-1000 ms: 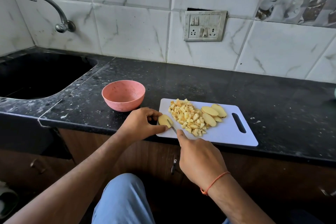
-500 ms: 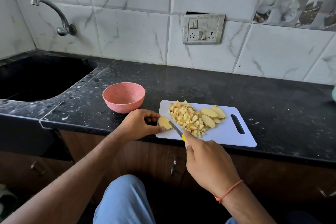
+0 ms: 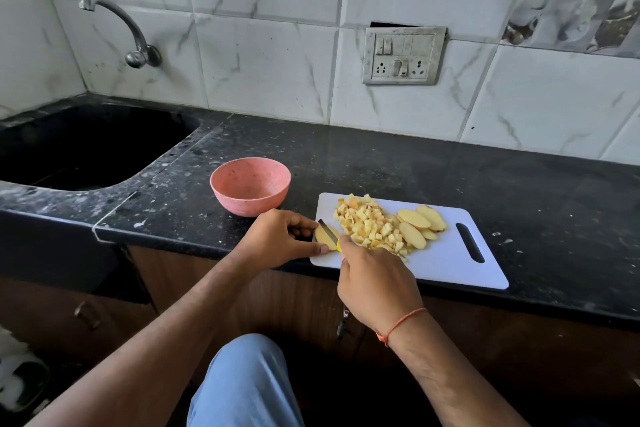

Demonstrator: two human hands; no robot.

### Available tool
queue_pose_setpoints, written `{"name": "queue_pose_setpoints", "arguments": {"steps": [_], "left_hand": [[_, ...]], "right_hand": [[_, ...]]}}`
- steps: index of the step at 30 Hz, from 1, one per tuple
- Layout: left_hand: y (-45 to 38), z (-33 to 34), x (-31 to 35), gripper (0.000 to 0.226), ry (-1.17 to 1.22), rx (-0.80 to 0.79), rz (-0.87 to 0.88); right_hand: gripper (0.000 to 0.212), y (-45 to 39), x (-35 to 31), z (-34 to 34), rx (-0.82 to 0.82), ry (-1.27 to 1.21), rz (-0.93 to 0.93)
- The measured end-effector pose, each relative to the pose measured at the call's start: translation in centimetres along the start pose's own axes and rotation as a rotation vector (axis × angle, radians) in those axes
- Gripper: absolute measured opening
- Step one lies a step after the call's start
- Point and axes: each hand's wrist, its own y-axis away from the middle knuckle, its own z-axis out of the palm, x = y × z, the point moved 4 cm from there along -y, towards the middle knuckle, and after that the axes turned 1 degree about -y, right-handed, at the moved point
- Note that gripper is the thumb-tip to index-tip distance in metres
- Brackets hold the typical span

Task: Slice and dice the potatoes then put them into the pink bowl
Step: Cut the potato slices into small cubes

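A white cutting board (image 3: 446,253) lies at the front edge of the black counter. On its left corner lies a potato slice (image 3: 322,236), pinched between the thumb and fingers of my left hand (image 3: 277,239). My right hand (image 3: 374,284) grips a yellow-handled knife (image 3: 329,230) whose blade lies across that slice. A heap of diced potato (image 3: 367,224) fills the board's middle, with several uncut slices (image 3: 415,224) to its right. The pink bowl (image 3: 250,185) stands empty on the counter just left of the board.
A black sink (image 3: 79,146) with a wall tap (image 3: 135,45) is sunk into the counter at the left. A switch plate (image 3: 403,55) is on the tiled wall. Black counter (image 3: 450,170) stretches behind and right of the board. My knee in blue cloth (image 3: 242,381) is below.
The knife blade has moved left from the heap's edge onto the slice my left hand holds. My right hand followed it up and left. The camera view shifted slightly.
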Motion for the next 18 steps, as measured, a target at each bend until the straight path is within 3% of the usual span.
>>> {"name": "queue_pose_setpoints", "arguments": {"steps": [7, 18], "left_hand": [[0.1, 0.2, 0.3, 0.047, -0.023, 0.019, 0.007], [0.3, 0.3, 0.5, 0.049, -0.039, 0.03, -0.005]], "right_hand": [[0.055, -0.6, -0.3, 0.5, -0.06, 0.081, 0.004], [0.058, 5.6, 1.3, -1.0, -0.099, 0.093, 0.01]]}}
